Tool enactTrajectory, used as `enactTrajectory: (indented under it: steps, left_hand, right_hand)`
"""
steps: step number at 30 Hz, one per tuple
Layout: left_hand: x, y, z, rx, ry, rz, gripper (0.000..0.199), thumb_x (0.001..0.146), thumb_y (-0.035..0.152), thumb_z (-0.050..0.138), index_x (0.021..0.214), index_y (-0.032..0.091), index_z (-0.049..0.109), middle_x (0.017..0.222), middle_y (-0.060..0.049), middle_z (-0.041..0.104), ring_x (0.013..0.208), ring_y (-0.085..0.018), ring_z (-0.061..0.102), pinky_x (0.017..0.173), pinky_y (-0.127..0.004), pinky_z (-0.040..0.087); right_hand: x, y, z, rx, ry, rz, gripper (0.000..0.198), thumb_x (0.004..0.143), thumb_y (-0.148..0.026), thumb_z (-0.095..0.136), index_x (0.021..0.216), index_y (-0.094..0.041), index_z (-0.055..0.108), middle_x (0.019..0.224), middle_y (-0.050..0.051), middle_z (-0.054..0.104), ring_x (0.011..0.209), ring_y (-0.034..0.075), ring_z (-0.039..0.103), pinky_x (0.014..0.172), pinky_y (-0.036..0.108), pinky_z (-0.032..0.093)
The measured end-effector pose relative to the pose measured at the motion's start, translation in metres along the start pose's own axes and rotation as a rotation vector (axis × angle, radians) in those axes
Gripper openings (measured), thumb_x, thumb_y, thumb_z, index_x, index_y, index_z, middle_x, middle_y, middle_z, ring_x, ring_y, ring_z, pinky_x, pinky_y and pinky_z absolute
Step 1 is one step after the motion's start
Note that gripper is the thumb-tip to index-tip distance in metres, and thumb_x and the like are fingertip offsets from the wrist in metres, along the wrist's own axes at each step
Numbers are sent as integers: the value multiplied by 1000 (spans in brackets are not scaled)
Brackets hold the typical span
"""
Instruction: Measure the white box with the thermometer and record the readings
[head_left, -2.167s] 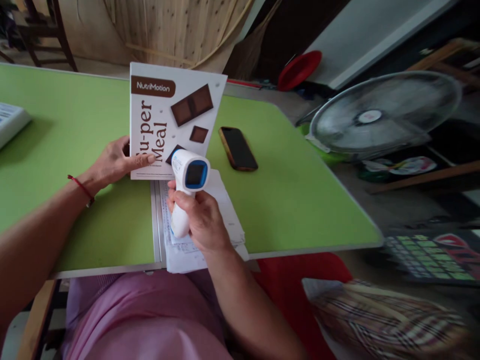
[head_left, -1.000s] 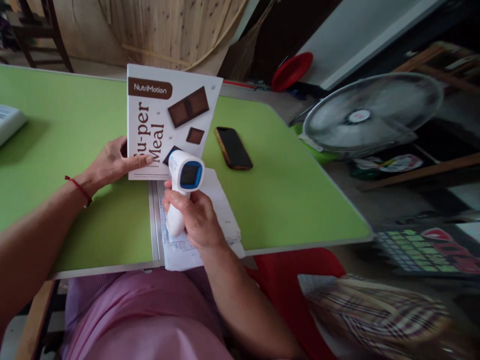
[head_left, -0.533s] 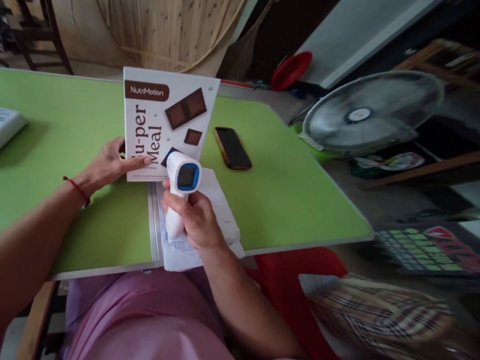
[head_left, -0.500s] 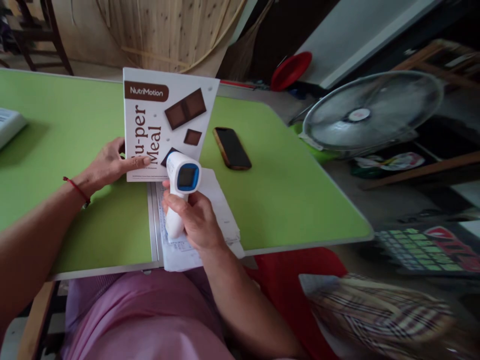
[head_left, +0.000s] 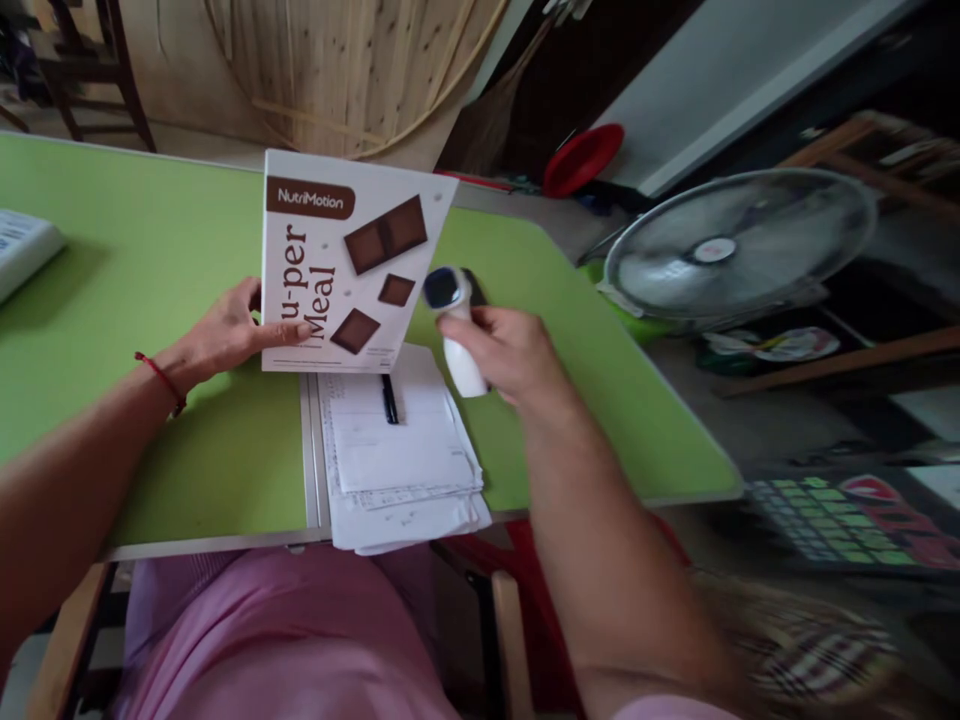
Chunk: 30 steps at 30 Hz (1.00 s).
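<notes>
My left hand (head_left: 238, 325) grips a white box (head_left: 379, 190) by its lower left edge, thumb across the front and the other fingers hidden behind. The box stands upright, its front showing a NutriMotion label and pictures of chocolate pieces. Right of the box, my right hand (head_left: 514, 350) is wrapped round the handle of a white infrared thermometer (head_left: 463, 360), which is held up with its dark screen facing me. Behind it, a phone (head_left: 474, 288) is almost wholly covered. Below the box lies a stack of papers (head_left: 405, 455) with a black pen (head_left: 389, 400) on it.
The green table (head_left: 217, 470) has a metal seam running beside the papers. At the left edge sits a white device (head_left: 30, 250). Beyond the table's right side stand a large fan (head_left: 735, 250) and a red plastic item (head_left: 583, 160). A plaid bag (head_left: 814, 640) is low on the right.
My right hand has moved the thermometer from in front of the box to its right, uncovering the pen and papers and covering the phone. My left hand keeps hold of the box.
</notes>
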<state>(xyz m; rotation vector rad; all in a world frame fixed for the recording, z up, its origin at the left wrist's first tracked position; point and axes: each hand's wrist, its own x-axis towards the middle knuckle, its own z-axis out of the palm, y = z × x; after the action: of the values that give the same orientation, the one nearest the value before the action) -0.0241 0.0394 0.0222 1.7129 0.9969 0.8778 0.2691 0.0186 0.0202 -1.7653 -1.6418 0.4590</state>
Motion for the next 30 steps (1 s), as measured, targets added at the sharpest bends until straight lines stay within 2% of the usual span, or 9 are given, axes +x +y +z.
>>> enactTrajectory:
  steps: [3, 7, 12, 14, 17, 20, 24, 28, 30]
  left_hand:
    - [-1, -2, -1, -19, 9, -10, 53, 67, 41, 77, 111, 17, 61, 115, -11, 67, 101, -28, 63, 89, -43, 51]
    - [0, -5, -5, -31, 47, 12, 55, 67, 42, 76, 115, 19, 59, 117, -10, 65, 104, -29, 62, 89, -45, 50]
    - [4, -17, -15, -17, 172, 70, 62, 66, 41, 78, 119, 20, 54, 123, -11, 61, 111, -29, 58, 92, -44, 49]
    - [6, -22, -18, 17, 205, 73, 64, 65, 41, 79, 119, 20, 52, 123, -11, 61, 112, -30, 57, 91, -44, 49]
    - [7, -25, -19, 94, 259, 75, 68, 63, 43, 80, 120, 21, 52, 121, -11, 61, 109, -30, 58, 87, -42, 50]
    - [8, -26, -17, 142, 294, 83, 71, 62, 48, 79, 121, 22, 51, 121, -11, 60, 105, -30, 59, 82, -41, 50]
    - [6, -22, -14, 202, 313, 77, 72, 65, 59, 73, 122, 23, 49, 120, -8, 58, 101, -27, 58, 75, -39, 49]
    - [-3, -4, -11, 307, 566, 232, 69, 67, 60, 71, 117, 23, 42, 119, -3, 50, 85, -15, 52, 62, -31, 41]
    - [-10, 8, -5, 385, 657, 374, 60, 67, 53, 75, 108, 24, 43, 102, 0, 49, 70, -9, 44, 55, -29, 34]
  right_hand:
    - [8, -2, 15, -215, 8, 84, 30, 67, -47, 63, 69, -17, 68, 64, 7, 64, 62, 20, 58, 56, 33, 39]
    - [1, -3, 31, -375, 32, 44, 39, 68, -54, 64, 76, -17, 71, 75, 13, 69, 70, 25, 62, 59, 36, 42]
    - [-2, 4, 32, -456, 21, 12, 41, 69, -54, 62, 82, -16, 73, 77, 12, 68, 75, 26, 63, 64, 37, 47]
    - [-4, 5, 31, -457, 86, -38, 40, 69, -51, 64, 87, -16, 72, 84, 13, 67, 80, 26, 62, 67, 39, 48]
    - [-10, 1, 33, -351, 217, -201, 31, 73, -39, 63, 92, -15, 69, 92, 14, 65, 83, 24, 61, 75, 39, 49]
    - [-20, -6, 39, -217, 132, -338, 20, 80, -30, 55, 90, -16, 66, 80, 9, 65, 71, 19, 60, 71, 36, 48]
    - [-31, -13, 50, -269, -55, -399, 21, 81, -30, 56, 93, -16, 64, 75, 9, 63, 68, 21, 58, 65, 38, 45]
    - [-36, -15, 54, -276, -106, -407, 28, 77, -17, 55, 104, -17, 63, 79, 10, 64, 71, 23, 59, 65, 38, 44]
    - [-37, -17, 50, -237, -102, -384, 36, 74, -13, 54, 108, -18, 62, 80, 9, 65, 70, 22, 59, 64, 37, 44]
